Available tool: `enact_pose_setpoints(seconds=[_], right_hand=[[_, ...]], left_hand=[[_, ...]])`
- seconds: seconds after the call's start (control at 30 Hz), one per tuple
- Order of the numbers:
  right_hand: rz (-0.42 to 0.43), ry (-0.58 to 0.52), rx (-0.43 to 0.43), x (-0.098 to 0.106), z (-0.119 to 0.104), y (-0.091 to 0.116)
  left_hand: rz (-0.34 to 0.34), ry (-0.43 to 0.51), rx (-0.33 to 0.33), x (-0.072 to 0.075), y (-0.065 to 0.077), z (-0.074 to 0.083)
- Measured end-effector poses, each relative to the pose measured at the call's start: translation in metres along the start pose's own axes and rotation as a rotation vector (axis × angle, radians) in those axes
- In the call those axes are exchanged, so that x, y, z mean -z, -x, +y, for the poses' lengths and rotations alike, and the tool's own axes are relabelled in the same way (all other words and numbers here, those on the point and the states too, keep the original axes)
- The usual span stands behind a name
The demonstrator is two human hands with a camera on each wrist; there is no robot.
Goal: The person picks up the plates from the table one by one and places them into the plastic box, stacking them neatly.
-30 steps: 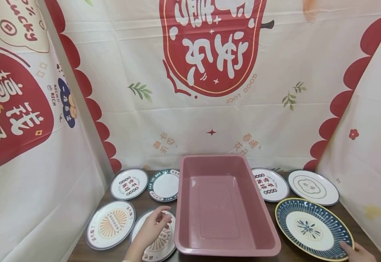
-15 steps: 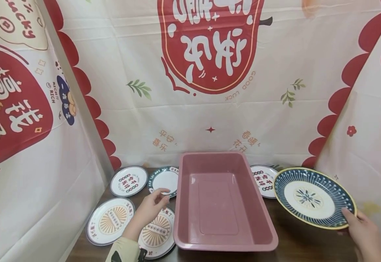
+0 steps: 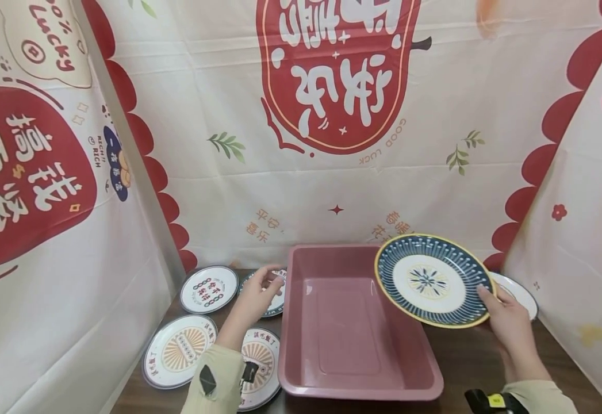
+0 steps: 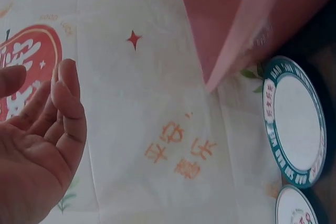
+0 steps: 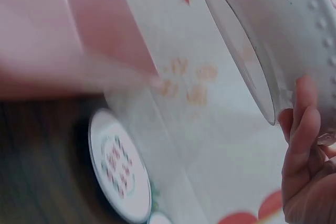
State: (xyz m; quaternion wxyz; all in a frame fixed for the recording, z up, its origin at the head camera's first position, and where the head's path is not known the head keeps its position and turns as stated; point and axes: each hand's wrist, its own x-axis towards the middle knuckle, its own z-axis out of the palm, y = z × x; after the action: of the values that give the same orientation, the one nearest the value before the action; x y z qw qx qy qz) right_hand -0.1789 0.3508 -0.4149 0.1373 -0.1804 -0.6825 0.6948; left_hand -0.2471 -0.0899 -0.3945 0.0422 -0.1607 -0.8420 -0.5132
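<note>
We hold the blue-rimmed plate (image 3: 427, 282) aloft toward the surface (image 3: 463, 368)'s far right corner.
Our right grip (image 3: 510, 322) pinches its rim; our left grip (image 3: 257, 292), loosely curled and empty, hovers toward the far edge, left of the pink tub (image 3: 360, 393).

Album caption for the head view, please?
Right hand holding a round blue-and-white plate near a rectangular pink plastic tub.

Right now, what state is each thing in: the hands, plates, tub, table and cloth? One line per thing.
Blue plate: lifted, face up
Right hand: gripping the blue plate's rim
Left hand: fingers loosely bent, holding nothing
Tub: upright, open-topped
Green-rimmed plate: face up, on the table
White plates: face up, on the table
Table: partly covered
Cloth: hanging, creased
</note>
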Motion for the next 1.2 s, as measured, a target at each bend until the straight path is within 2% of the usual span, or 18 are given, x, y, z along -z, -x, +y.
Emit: enact_pose_setpoints(seconds=[0.1,0.17,0.27,0.37,0.53,0.6,0.7,0.83,0.93,1.07,1.2], right_hand=[[-0.032,0.058,0.015,-0.023,-0.008,-0.001],[-0.050,0.076,0.039,-0.039,-0.011,-0.002],[-0.075,0.111,0.080,-0.060,-0.013,-0.004],[-0.110,0.132,0.098,-0.079,-0.011,-0.006],[-0.129,0.153,0.077,-0.104,-0.005,-0.007],[-0.134,0.173,0.078,-0.111,-0.001,-0.008],[-0.140,0.230,0.073,-0.120,0.004,-0.009],[-0.130,0.277,0.037,-0.126,0.011,-0.011],[-0.112,0.348,0.054,-0.129,0.015,-0.013],[-0.084,0.466,0.129,-0.135,0.020,-0.014],[-0.075,0.477,0.155,-0.138,0.029,-0.017]], left_hand=[[-0.018,-0.012,0.003,-0.014,-0.015,0.007],[-0.051,0.016,0.008,-0.025,-0.024,0.010],[-0.117,0.148,0.061,-0.042,-0.036,0.011],[-0.149,0.297,0.143,-0.056,-0.043,0.009],[-0.137,0.429,0.224,-0.071,-0.043,-0.001],[-0.129,0.479,0.252,-0.073,-0.040,-0.005],[-0.118,0.534,0.256,-0.073,-0.035,-0.007],[-0.104,0.555,0.224,-0.068,-0.026,0.002],[-0.096,0.574,0.230,-0.066,-0.022,0.004],[-0.054,0.559,0.221,-0.074,-0.026,-0.013],[0.015,0.459,0.236,-0.085,-0.034,-0.028]])
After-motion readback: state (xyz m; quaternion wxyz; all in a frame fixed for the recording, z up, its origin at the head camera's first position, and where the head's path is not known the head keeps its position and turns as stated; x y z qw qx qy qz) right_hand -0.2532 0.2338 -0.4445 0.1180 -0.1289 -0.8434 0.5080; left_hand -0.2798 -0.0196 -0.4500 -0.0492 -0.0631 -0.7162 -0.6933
